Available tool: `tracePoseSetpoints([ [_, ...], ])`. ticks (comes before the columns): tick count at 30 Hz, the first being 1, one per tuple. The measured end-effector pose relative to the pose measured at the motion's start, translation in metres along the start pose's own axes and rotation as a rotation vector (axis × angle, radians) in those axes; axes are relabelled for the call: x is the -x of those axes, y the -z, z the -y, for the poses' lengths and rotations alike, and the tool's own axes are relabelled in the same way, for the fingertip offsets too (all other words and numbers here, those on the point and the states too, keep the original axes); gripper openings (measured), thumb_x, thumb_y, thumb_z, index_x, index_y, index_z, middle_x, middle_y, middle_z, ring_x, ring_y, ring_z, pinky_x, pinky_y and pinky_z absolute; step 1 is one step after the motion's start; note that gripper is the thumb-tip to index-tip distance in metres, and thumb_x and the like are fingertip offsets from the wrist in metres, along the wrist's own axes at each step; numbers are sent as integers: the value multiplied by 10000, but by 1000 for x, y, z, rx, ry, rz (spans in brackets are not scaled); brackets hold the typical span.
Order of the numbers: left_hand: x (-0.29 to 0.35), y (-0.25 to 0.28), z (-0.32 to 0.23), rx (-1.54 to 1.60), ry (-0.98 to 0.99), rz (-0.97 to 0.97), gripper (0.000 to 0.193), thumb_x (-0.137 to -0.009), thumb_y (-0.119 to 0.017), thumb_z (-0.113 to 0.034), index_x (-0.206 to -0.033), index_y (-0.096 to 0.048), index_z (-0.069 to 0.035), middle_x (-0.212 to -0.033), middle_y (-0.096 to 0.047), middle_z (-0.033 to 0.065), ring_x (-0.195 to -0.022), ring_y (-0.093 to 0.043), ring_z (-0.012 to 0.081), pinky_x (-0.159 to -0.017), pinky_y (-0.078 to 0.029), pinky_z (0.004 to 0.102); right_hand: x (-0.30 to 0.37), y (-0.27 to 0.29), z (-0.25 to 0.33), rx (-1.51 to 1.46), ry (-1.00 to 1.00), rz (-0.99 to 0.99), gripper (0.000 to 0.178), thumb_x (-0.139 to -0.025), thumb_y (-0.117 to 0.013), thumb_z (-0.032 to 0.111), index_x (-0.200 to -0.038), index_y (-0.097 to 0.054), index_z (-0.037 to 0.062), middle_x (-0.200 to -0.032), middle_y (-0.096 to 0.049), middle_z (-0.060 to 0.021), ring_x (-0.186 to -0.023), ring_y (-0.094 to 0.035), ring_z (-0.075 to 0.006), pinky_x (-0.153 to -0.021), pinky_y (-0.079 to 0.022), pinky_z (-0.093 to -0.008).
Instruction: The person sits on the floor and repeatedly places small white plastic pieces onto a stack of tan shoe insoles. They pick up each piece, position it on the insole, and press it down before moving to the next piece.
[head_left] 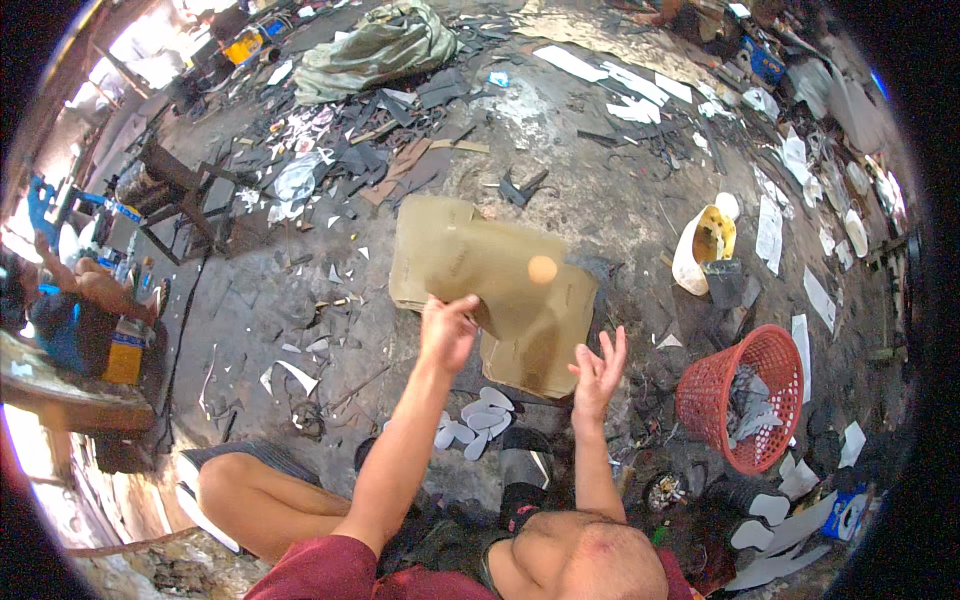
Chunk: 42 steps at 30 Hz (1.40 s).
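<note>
My left hand [450, 330] is closed on the near edge of a khaki sheet [510, 255], blurred and tilted, with a round orange spot on it. Under it lie two piles of similar sheets: one pile [415, 245] to the left with rounded corners, another pile [575, 310] to the right. Just beside the right pile's near edge is my right hand [600, 372], fingers spread and holding nothing. On the floor between my forearms lie several pale, sole-shaped pieces [480, 420].
A red mesh basket [690, 395] with grey scraps leans at the right; beyond it lies a white bucket [688, 262] with a yellow inside. Dark stools [185, 200] stand at the left, near another person [80, 290]. Scraps litter the floor around a green sack [380, 50].
</note>
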<state>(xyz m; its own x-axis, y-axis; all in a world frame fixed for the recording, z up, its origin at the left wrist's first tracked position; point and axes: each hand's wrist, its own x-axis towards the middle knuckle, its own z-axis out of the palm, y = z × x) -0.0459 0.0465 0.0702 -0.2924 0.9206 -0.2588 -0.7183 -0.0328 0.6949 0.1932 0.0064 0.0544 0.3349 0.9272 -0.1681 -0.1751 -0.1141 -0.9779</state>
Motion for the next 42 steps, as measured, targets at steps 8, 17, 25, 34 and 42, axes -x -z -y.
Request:
tracePoseSetpoints([
  [8, -114, 135, -13, 286, 281, -431, 428, -902, -577, 88, -1309, -517, -28, -1305, -558, 175, -1181, -580, 330, -1069, -465, 490, 15, 11, -23, 437, 91, 262, 387, -943, -710, 149, -1316, -656, 60, -1145, -725, -108, -1041, -678, -172, -855, -561, -327],
  [17, -88, 114, -19, 87, 216, -653, 505, -902, -623, -14, -1381, -472, -67, -1398, -512, 171, -1359, -465, 321, -1176, -323, 571, 9, 0, -19, 1067, 661, 584, 322, -833, -800, 338, -1103, -782, 164, -1143, -640, -25, -1098, -578, -261, -927, -476, -430],
  [25, 63, 42, 67, -658, -234, -466, 434, -895, -689, -27, -1324, -627, -53, -1263, -636, 93, -1158, -604, 213, -1024, -467, 346, 5, -1, -39, 1312, 989, 616, 219, -928, -678, 312, -1000, -694, 105, -1036, -665, -49, -950, -637, -273, -738, -548, -452],
  [34, 122, 22, 100, -1811, -550, 307, 495, -952, -688, -359, -1377, -622, -114, -1496, -548, 115, -1447, -441, 316, -1216, -310, 507, -101, -31, 3, 1208, 480, 160, 230, -1040, -494, 288, -982, -612, 99, -986, -682, -155, -872, -686, -419, -712, -524, -574],
  [42, 117, 23, 103, -1783, -526, 281, 464, -930, -698, -350, -1334, -656, -124, -1492, -554, 101, -1445, -441, 303, -1210, -318, 495, -137, -33, 84, 1072, 760, -279, 219, -1021, -566, 293, -995, -686, 111, -962, -711, -114, -854, -686, -387, -735, -518, -504],
])
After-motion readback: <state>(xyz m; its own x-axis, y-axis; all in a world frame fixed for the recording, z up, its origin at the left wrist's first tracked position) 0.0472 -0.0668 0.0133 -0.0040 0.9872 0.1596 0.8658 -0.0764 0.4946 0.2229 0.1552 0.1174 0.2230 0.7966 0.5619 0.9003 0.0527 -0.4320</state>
